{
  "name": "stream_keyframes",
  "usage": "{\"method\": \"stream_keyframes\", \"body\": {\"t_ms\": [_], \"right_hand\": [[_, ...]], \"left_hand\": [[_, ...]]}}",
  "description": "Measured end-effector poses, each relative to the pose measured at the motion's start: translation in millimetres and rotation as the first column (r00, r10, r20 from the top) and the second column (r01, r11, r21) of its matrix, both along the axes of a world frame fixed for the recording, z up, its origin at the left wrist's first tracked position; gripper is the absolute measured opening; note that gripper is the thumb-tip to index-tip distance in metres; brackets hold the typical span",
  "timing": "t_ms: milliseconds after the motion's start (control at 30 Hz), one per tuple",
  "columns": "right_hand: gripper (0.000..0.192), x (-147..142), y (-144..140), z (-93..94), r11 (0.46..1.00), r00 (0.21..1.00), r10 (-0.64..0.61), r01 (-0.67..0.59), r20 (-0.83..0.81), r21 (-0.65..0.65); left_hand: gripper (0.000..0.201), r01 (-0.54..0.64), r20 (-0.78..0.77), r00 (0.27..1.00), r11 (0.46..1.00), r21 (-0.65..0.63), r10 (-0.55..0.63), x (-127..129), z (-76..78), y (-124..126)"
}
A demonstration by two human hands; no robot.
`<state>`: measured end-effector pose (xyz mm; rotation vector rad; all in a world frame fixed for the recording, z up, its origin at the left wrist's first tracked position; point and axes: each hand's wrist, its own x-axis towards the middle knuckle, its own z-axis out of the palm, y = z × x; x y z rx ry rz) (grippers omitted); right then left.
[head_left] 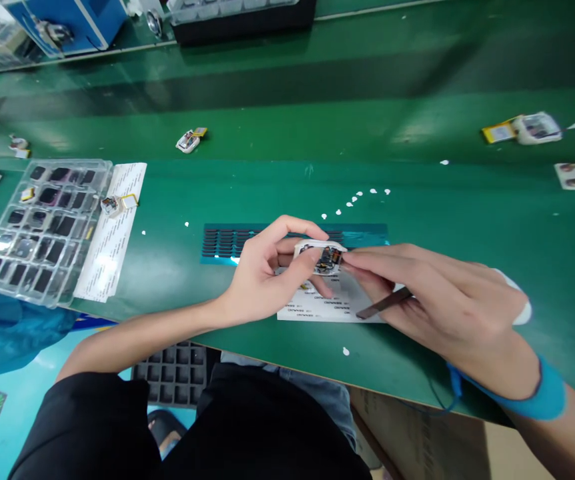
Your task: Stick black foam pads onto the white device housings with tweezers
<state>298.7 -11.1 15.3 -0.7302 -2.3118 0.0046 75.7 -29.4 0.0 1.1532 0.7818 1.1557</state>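
Green bench matting (417,220) is lying beneath the work. Just above a label sheet (317,308), a small open device housing (320,257) is being pinched at its rim by the left hand (262,280); light, fragile, exposed circuitry is being avoided. Tweezers (382,304) are being pinched by the right hand (442,300), fingertips touching the housing's edge.

A: The left hand (262,277) covers half the small white open-backed casing (320,257); its insides are too small to make out.

B: The white label sheet's (317,308) print is unreadable too.
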Motion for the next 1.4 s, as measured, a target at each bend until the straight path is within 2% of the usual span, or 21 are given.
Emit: {"method": "stream_keyframes", "body": {"t_ms": [200,467,567,767,967,1167,1267,1333,1400], "right_hand": [[0.03,1.3,0.6,2.6,1.0,1.0,0.024,-0.024,0.006,-0.016],[0.051,-2.2,1.9,6.0,0.995,0.997,-0.043,0.038,-0.057,-0.09],[0.054,-2.6,-0.2,6.0,0.996,0.995,-0.079,0.076,-0.056,-0.055],[0.04,1.3,-4.0,5.8,0.998,0.993,-0.047,0.052,-0.106,0.046],[0.059,6.1,-8.2,1.3,0.993,0.995,-0.092,0.095,-0.048,0.073],[0.036,3.5,-3.3,5.2,0.997,0.999,-0.017,0.02,-0.033,0.081],[0.034,2.2,-0.5,5.7,0.996,1.0,0.001,0.002,-0.028,0.089],[0.034,2.5,0.9,5.2,0.996,1.0,-0.021,0.022,-0.008,0.09],[0.033,4.1,3.3,5.2,0.991,0.995,-0.099,0.098,0.007,0.092]], "left_hand": [[0.019,-0.021,-0.026,0.999,0.999,0.036,0.022,-0.9,-4.6,-0.6],[0.017,-0.06,-0.087,0.994,0.996,0.067,0.066,-0.6,-3.7,-0.5],[0.019,-0.045,-0.094,0.994,0.995,0.085,0.053,0.7,-5.5,-0.5],[0.031,-0.016,-0.108,0.994,0.997,0.073,0.024,2.4,-5.9,-8.1],[0.036,0.02,-0.098,0.995,0.999,0.042,-0.015,1.4,-2.0,-10.5],[0.029,-0.008,-0.079,0.997,0.997,0.075,0.014,3.3,-5.5,-9.7],[0.033,0.009,-0.103,0.995,0.999,0.052,-0.003,2.9,-6.4,-9.6],[0.035,0.02,-0.137,0.99,0.998,0.054,-0.012,2.3,-5.7,-9.7],[0.032,0.022,-0.188,0.982,0.995,0.101,-0.003,2.1,-4.3,-10.0]]}}
